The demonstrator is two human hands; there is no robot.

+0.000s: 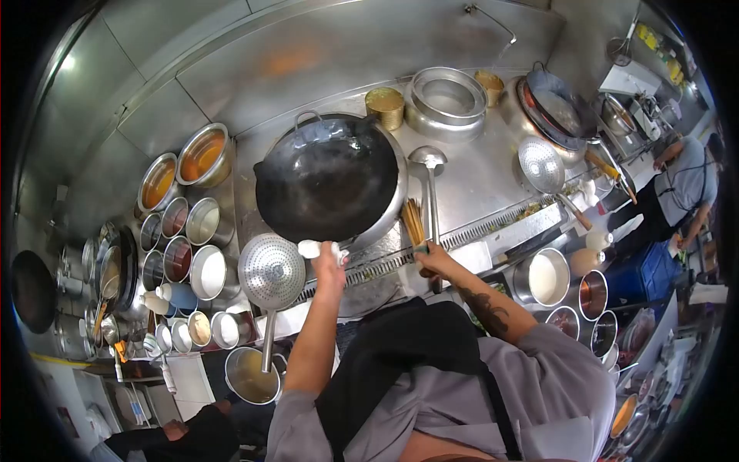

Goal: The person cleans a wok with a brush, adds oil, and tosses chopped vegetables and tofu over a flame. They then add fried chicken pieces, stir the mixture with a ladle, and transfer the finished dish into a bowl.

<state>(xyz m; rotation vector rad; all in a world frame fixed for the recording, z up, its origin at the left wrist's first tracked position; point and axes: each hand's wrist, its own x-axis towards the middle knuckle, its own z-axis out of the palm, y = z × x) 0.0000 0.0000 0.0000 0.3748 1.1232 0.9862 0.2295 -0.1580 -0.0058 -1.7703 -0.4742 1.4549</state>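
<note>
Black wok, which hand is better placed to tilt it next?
Probably the left hand: it grips a white cloth at the near edge of the wok, while the right hand holds a bamboo brush.

Head camera: my only view, wide, round-edged
Wok [327, 181]: I face it, forward and down
Shirt [550, 385]: nearest, bottom edge

Readable texts, labels, brands or numbers: none that we can make out; black wok [327, 181], no lettering we can read; tin [385, 118] behind it, likewise; yellow items [651, 41] at upper right, too small and blurred for us to read.
</note>
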